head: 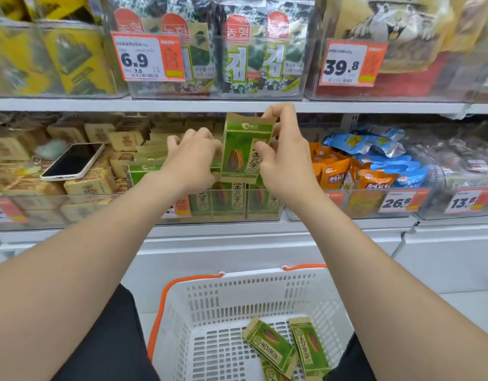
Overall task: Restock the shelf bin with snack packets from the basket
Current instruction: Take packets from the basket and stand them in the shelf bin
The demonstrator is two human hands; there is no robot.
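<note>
Shop shelving [72, 104] fills the view, with clear plastic bins set side by side on each level. On the middle level sits the shelf bin [237, 213], partly filled with stocked packets [229, 199] standing upright, green with a brown seed printed on the front.

Just above that bin the right hand [281, 160] holds one more green snack packet [242, 152] upright. Its fingers [273, 116] pinch the folded top edge and the thumb presses on the packet's right side. The left hand [193, 158] reaches into the bin just left of the held packet, with its fingers curled over the tops of the stocked packets at the back. Its fingertips are partly hidden among them.

Below, between the person's forearms, a white basket [237, 281] with orange handles sits in front of the shelving. Three spare packets [270, 345] lie flat and overlapping in its far right corner.

To the left of the shelf bin, a phone [72, 162] lies face up on a heap of tan wrapped blocks [88, 185]. To the right, orange pouches [330, 171] and blue pouches [374, 144] fill the neighbouring bin. On the level above stand seaweed packs [251, 59], and orange price tags [147, 57] are fixed to the bin fronts.
</note>
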